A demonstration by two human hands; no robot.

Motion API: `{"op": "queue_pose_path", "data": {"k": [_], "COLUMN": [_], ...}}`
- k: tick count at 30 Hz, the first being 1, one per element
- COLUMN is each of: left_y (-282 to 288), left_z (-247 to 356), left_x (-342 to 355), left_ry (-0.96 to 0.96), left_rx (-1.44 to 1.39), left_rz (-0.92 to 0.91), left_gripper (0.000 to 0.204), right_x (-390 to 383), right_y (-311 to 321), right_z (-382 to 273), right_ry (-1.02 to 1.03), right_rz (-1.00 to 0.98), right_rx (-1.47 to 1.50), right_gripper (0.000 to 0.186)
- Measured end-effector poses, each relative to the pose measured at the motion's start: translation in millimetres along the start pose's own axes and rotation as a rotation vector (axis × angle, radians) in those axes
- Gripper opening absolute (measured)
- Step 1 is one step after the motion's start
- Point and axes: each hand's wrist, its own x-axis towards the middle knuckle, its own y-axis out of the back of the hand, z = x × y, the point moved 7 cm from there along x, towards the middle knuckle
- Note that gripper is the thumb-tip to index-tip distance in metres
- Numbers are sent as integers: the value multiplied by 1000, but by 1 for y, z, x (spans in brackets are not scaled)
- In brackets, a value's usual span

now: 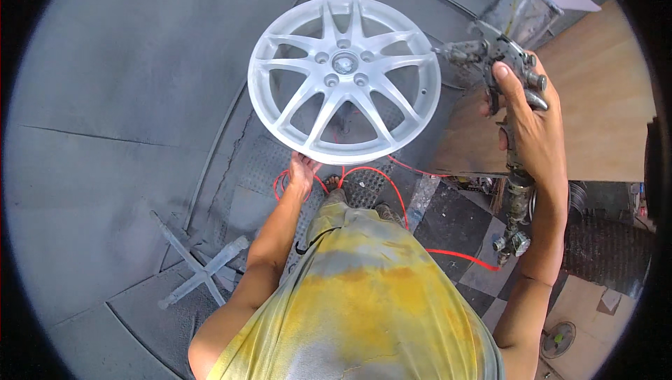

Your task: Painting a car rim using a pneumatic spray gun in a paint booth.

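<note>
A white alloy car wheel rim (pixel 381 64) with paired spokes faces up in front of me, its near edge closest to my body. At that near edge, slightly left of the middle, is my left hand (pixel 302 170), its fingers curled up under the rim and partly hidden by it. My right hand (pixel 533 124) is wrapped round the handle of a metal spray gun (pixel 500 58), thumb on the near side of its body. The gun's nozzle points left, close to the rim's right edge. On top of the gun sits a paint-stained cup (pixel 518 9).
A red air hose (pixel 462 255) runs from below the gun across the floor, looping near my feet. Grey walls (pixel 126 72) stand left and ahead. A brown board (pixel 595 114) is at right. A grey cross-shaped stand (pixel 201 271) is at lower left, a round fan-like object (pixel 558 339) at lower right.
</note>
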Motion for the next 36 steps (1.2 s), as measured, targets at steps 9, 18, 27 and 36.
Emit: {"op": "queue_pose_path", "data": {"k": [9,18,27,36], "left_y": [0,44,57,29], "left_z": [-3,-44,-8,105], "left_x": [11,-7,28,118], "left_ry": [96,288,217,18], "left_rx": [-57,-55,-33,23], "left_rz": [-52,47,64,-67], "left_gripper": [71,83,84,65], "right_x": [55,50,78,109], "right_y": [-121,-143,-164,-145], "right_z": [-13,-24,-27,-9], "right_ry": [94,-42,167,204], "right_rz": [-348,-564,-369,-46], "right_rx": [88,79,122,-56], "right_gripper": [27,25,28,29]}}
